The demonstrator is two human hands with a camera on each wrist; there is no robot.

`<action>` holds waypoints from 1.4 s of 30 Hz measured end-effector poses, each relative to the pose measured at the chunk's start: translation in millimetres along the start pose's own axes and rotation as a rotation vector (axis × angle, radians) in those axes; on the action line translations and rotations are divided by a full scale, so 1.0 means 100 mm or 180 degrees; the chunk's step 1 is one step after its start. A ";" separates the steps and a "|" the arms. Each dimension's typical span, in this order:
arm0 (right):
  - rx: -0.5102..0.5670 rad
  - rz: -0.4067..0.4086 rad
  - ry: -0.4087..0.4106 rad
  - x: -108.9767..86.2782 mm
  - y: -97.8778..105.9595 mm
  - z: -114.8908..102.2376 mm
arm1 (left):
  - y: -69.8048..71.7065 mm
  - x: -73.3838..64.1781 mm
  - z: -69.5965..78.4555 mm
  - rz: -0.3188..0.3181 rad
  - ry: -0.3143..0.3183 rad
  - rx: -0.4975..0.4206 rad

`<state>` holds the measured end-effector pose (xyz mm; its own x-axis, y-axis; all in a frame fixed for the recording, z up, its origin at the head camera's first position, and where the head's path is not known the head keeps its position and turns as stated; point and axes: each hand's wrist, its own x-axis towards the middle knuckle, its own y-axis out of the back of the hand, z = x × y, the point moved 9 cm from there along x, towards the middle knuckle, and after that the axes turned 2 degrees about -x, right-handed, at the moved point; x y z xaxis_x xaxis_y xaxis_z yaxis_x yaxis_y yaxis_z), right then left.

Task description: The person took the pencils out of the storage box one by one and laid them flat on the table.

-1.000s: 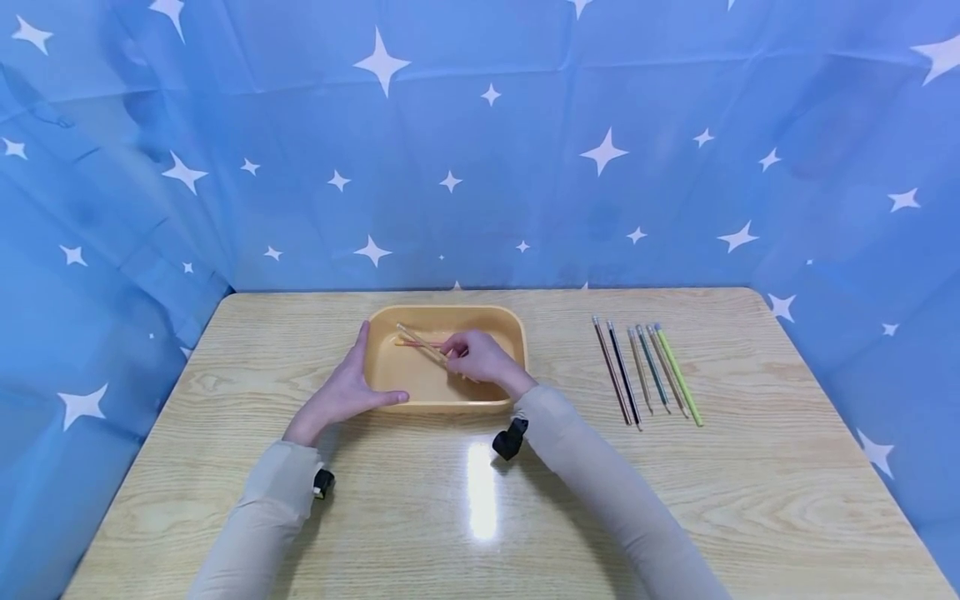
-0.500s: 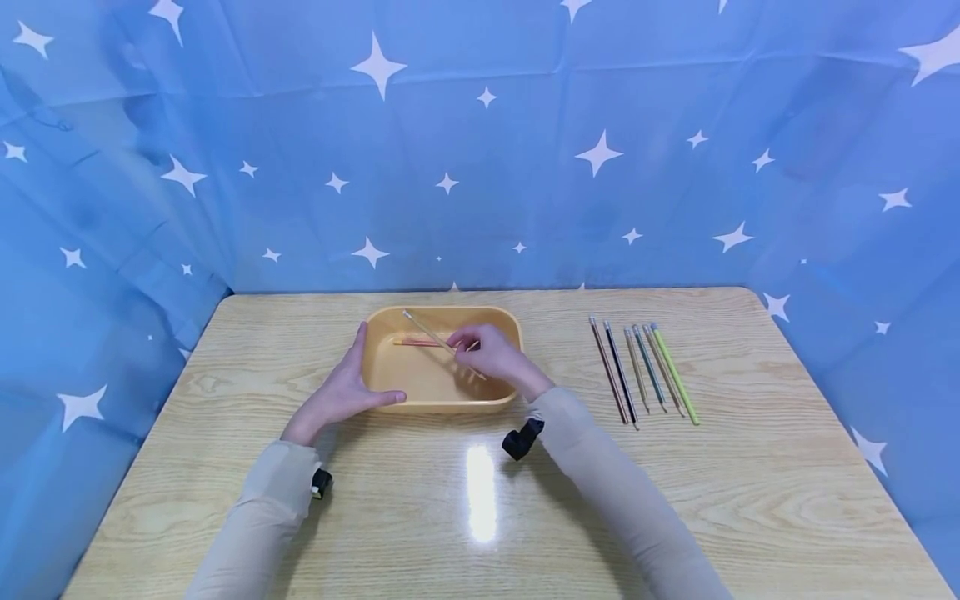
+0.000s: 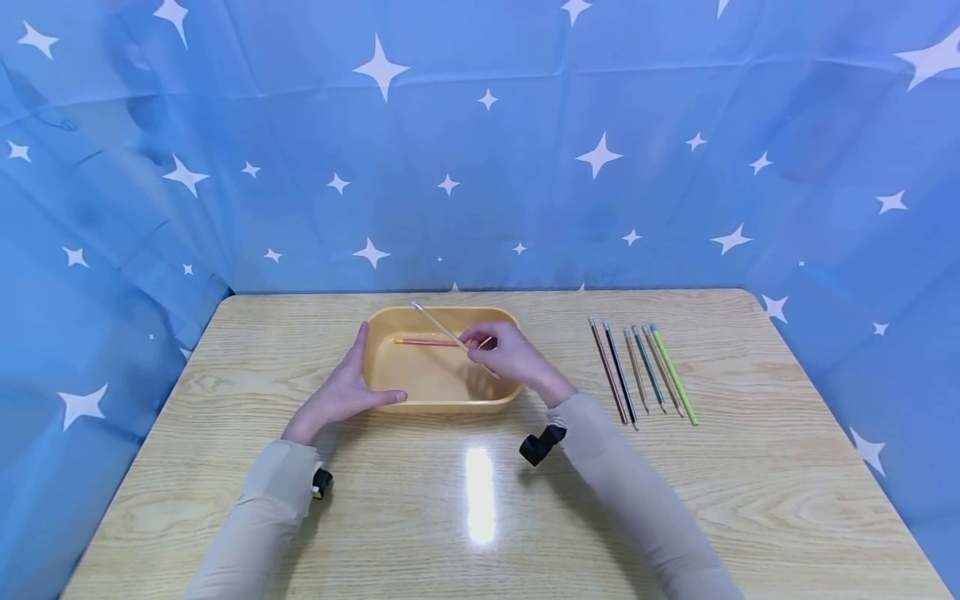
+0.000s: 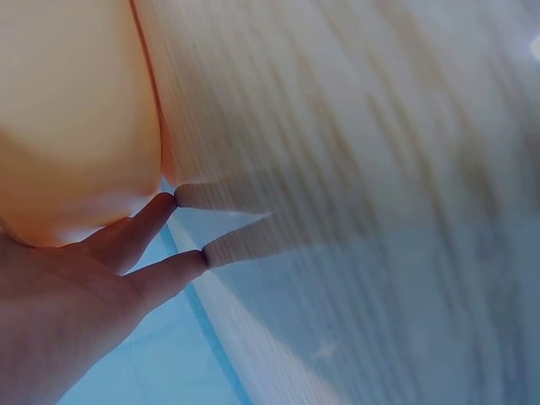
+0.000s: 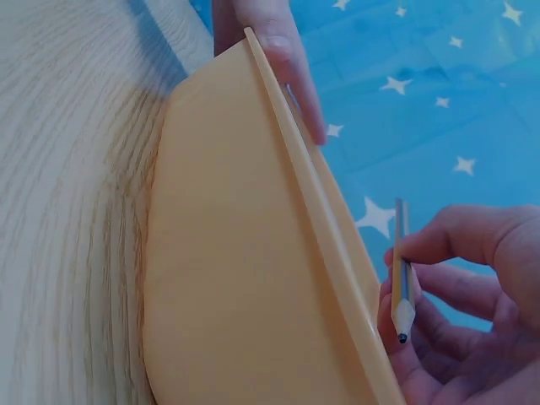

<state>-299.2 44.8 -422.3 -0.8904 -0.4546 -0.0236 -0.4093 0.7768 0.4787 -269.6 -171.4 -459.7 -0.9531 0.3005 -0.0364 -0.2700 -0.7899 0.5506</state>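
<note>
A tan plastic tray point(image 3: 431, 386) lies on the table, with a red and orange pencil point(image 3: 427, 342) inside it. My left hand point(image 3: 347, 390) rests against the tray's left end, fingers straight along the side and thumb by the front rim. Two of its straight fingers point(image 4: 173, 277) show beside the tray wall in the left wrist view. Over the tray's right half, my right hand point(image 3: 510, 350) pinches a light wood-coloured pencil point(image 3: 438, 326) between thumb and fingers. Its eraser end points up and left; the sharpened dark tip point(image 5: 402, 337) shows in the right wrist view.
Several pencils point(image 3: 645, 371) lie side by side to the right of the tray, among them a light green pencil point(image 3: 675, 375) at the far right of the row. A blue star-patterned cloth point(image 3: 480, 150) hangs behind the wooden table point(image 3: 787, 467).
My right hand has moved to the right and lifted the wood-coloured pencil, whose eraser end now reaches the far rim. More of the red pencil shows. My left hand has stayed in place.
</note>
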 end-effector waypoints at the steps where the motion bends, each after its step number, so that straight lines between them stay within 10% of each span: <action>1: -0.0020 0.0009 0.0002 -0.02 0.03 0.00 | 0.00 0.00 0.00 -0.0001 0.0007 0.0008; 42: 0.0024 0.0624 -0.0344 -0.70 0.86 0.57 | -0.01 -0.01 0.03 -0.0028 -0.0056 -0.0173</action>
<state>-283.6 167.9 -429.4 -0.9690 -0.2457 -0.0248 -0.2275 0.8491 0.4767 -267.6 -169.7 -457.4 -0.9482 0.3165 -0.0260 -0.2858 -0.8149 0.5042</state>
